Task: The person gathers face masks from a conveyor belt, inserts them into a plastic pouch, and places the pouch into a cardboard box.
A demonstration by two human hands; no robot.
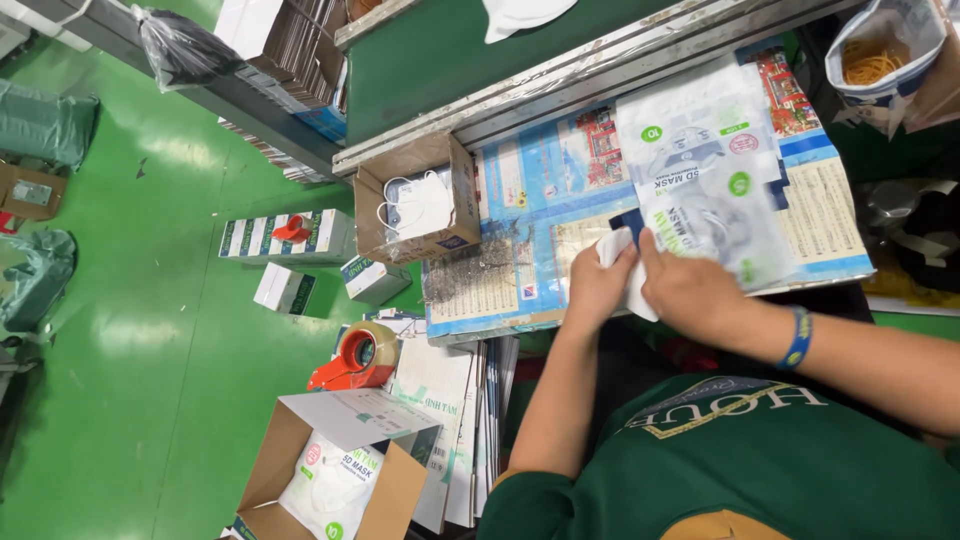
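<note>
Hands met near the front edge of the desk [500,300], over its printed paper covering. Which was which needs care, as the view was turned: the forearm with the blue wristband [797,338] came in from the right of the picture, the bare one from below. I take the banded one as the right hand [690,290] and the other as the left hand [597,285]. Both had closed on a white face mask [625,270], folded flat, the left hand's fingers curled over its far end and the right hand pinching its near side; each was shut down to the thickness of the cloth.

Just right of the mask lay a loose stack of clear printed pouches [710,170], slumped across the desk. A small open carton [415,205] with more white masks stood at the desk's left end, and a bigger open box [330,470] with a filled pouch sat lower left, beside an orange tape dispenser [355,360]. A bag of rubber bands [880,55] sat far right.

The mask looked very light and soft, likely to flop unless held at both ends or along its fold; the ear loops could snag. The pouches seemed slick and thin, best taken by an open edge.
</note>
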